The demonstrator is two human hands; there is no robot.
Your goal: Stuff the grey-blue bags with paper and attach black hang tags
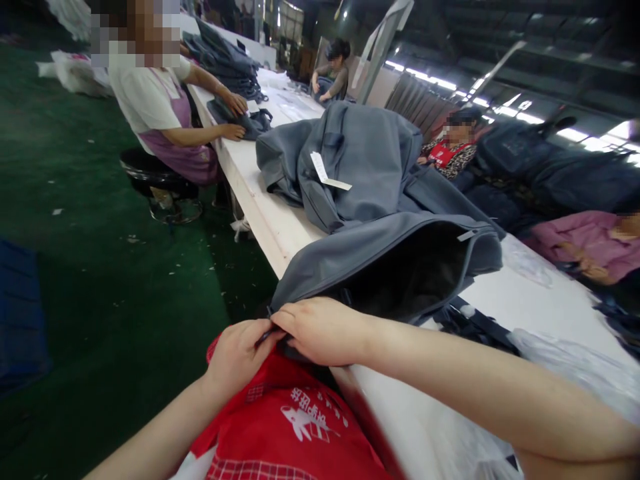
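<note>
A grey-blue bag (345, 257) lies at the table's near edge, its long zipper undone and the dark inside showing. My left hand (243, 350) pinches the near-left corner of this bag, close to the zipper's end. Right beside it, my right hand (320, 330) is closed on the same corner, fingers bent over the fabric. The two hands nearly touch, and the exact bit between the fingertips is partly hidden. Behind the open bag sits another grey-blue bag (370, 160) with a white tag (325, 172) hanging from it.
A long white table (295, 233) runs away from me. Clear plastic film (575, 360) and dark straps (475, 327) lie on the right. A co-worker in a purple apron (183, 127) handles a dark bag at the left edge, near a black stool (155, 173). A blue crate (23, 313) stands on the floor.
</note>
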